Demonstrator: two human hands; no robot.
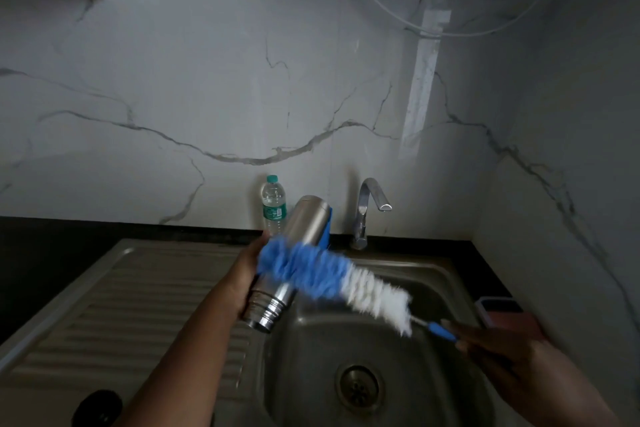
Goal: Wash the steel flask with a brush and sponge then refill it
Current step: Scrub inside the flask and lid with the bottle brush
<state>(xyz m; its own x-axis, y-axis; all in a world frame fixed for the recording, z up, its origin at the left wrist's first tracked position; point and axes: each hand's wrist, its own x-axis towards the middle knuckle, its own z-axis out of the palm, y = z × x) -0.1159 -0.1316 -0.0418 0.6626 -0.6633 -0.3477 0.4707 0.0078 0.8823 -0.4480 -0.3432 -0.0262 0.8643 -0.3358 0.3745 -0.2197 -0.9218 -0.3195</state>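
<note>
Both hands work over the sink (433, 274): the left hand (247, 274) is wrapped round the flask (304, 222), tilted with its open threaded mouth toward the camera, and the right hand (498, 343) grips the brush (332, 277) by its handle, bristles lying across the flask's outside. Washing looks to be in its brushing stage, with sponge, rinse and refill seemingly still to come. A tap (370, 204) and bottle (273, 204) stand behind, out of the way.

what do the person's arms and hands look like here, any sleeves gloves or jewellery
Both forearms are bare as far as the frame shows, with no sleeve in view. The left hand and the right hand wear no gloves. No watch, bracelet or ring shows on either, though the right hand lies in dim light and is slightly blurred, so small items there cannot be ruled out.
</note>
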